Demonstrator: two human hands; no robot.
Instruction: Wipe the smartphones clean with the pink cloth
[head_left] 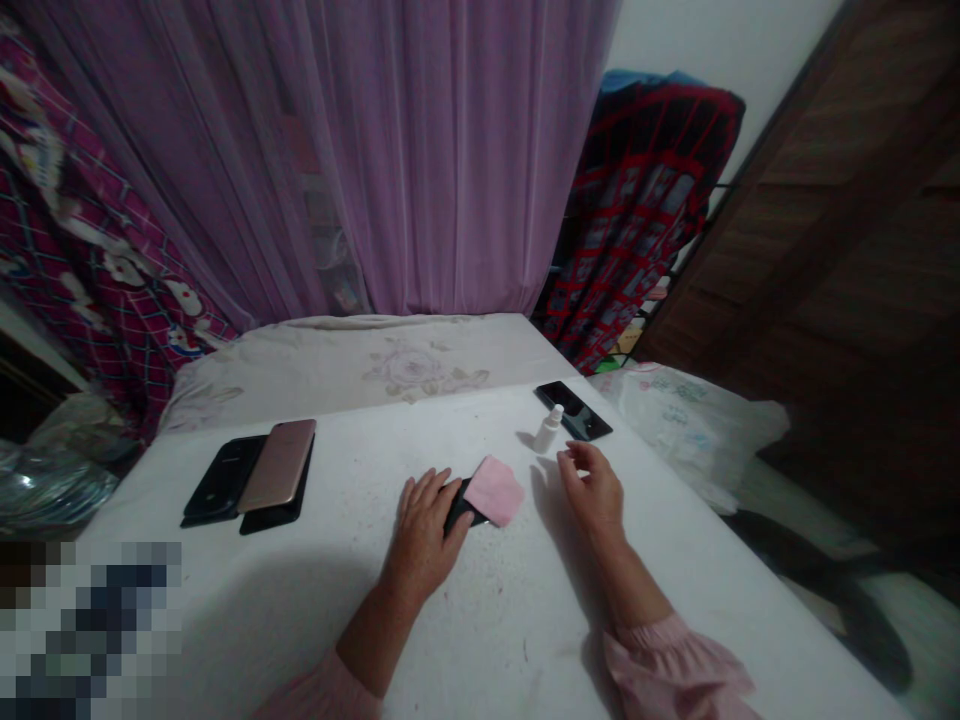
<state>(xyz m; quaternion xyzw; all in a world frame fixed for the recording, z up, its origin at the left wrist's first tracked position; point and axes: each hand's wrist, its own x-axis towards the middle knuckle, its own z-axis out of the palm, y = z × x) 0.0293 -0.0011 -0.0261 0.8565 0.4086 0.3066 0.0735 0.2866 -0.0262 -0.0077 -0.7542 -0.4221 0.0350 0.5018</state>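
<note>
head | from the wearer's head, above the white table [360,450] | faces forward and downward | table near, purple curtain [465,150] farther back

Pink cloth [495,490], white bottle [547,433], rose-gold phone [277,467], purple curtain [450,160].

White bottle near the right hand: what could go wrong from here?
The white bottle stands upright close to the right hand; a brush could tip it. The glossy black phone lies near the right edge of the table, so a knock might send it off. The pink cloth, partly over the black device at the left hand, might slip.
</note>
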